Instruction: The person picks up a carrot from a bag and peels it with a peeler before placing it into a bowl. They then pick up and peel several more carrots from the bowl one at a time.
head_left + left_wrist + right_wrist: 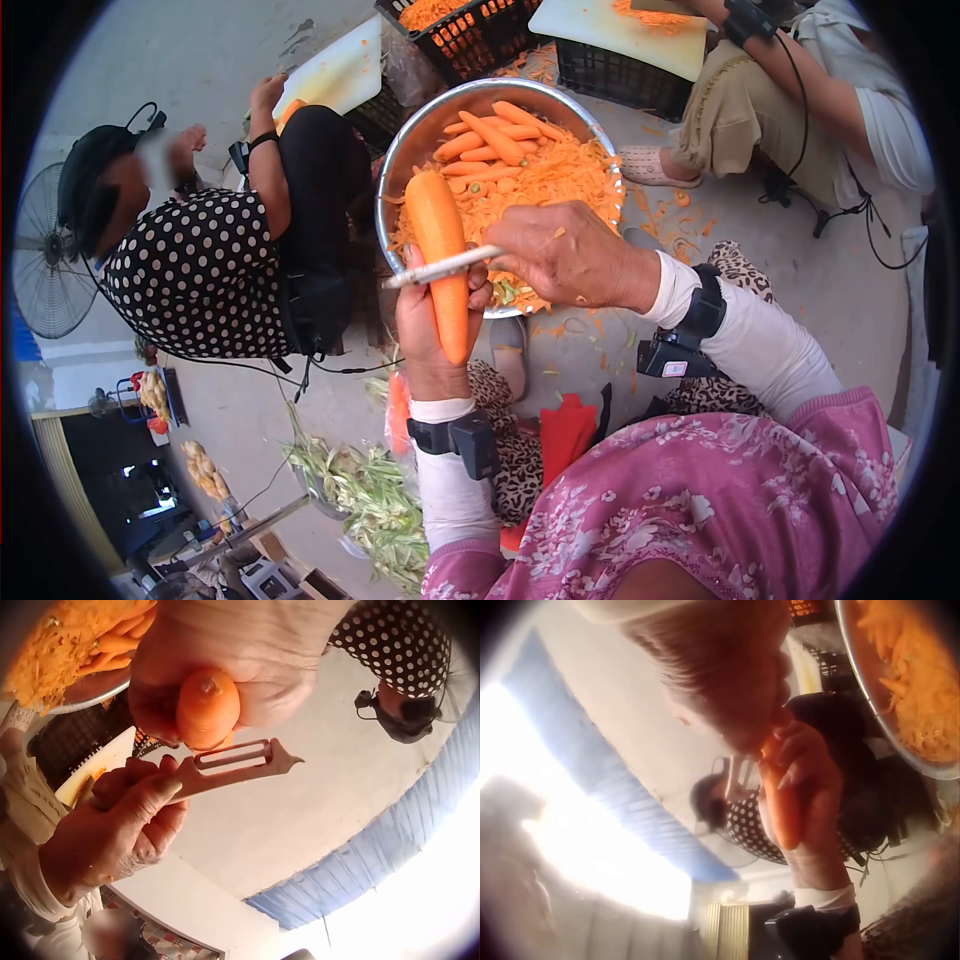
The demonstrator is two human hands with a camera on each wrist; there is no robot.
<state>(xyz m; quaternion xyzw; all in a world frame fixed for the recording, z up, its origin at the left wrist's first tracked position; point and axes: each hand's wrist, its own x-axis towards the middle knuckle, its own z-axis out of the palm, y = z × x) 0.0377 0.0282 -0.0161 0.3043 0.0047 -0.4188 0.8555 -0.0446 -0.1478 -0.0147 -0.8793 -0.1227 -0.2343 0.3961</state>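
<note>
A large orange carrot (pixel 437 225) lies along my left palm, its thick end pointing toward the basin. My left hand (pixel 425 335) grips it, fingers wrapped round one side. In my right hand (pixel 575 255) is a pale peeler (pixel 445 268), held by its handle and crossing over the middle of the carrot. The peeler's slotted blade (pixel 234 754) shows right beside the carrot's end (pixel 208 705) in the left wrist view. Beyond both hands stands a metal basin (pixel 392 165) with several whole carrots (pixel 490 140) on a heap of orange peelings (pixel 570 190).
Two other people sit close by, one in a dotted shirt (pixel 200 270) at left, one in khaki trousers (pixel 745 120) at right. White boards (pixel 625 40) rest on black crates (pixel 620 80) behind the basin. Corn husks (pixel 375 510) lie on the floor near my left arm.
</note>
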